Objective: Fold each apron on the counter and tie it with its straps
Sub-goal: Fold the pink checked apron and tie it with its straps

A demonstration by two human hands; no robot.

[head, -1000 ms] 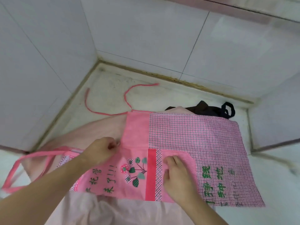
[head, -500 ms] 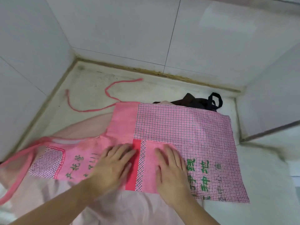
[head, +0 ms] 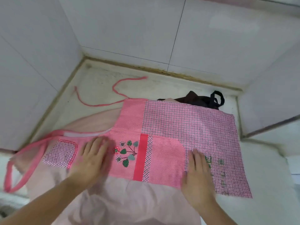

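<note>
- Pink cotton neck loop hangs off the counter's left edge, slack, well left of both hands.
- The pink patchwork apron of striped and checked cotton lies spread flat on the white stone counter, its long axis running left to right, on top of a pale pink cloth.
- The left hand rests flat on the bib part, fingers straight and close together, just right of the small checked pocket.
- A thin pink waist strap trails loose over bare counter behind the apron, toward the left corner.
- The right hand presses flat on the skirt part, fingers straight and together, over the green printing.
- A dark brown bundle with black loops sits behind the apron's far edge, touching it.
- My guess is a fold across the long axis comes next: the left hand is nearer the bib end. The tiled walls crowd the back and the left, so the open room is toward the person.
</note>
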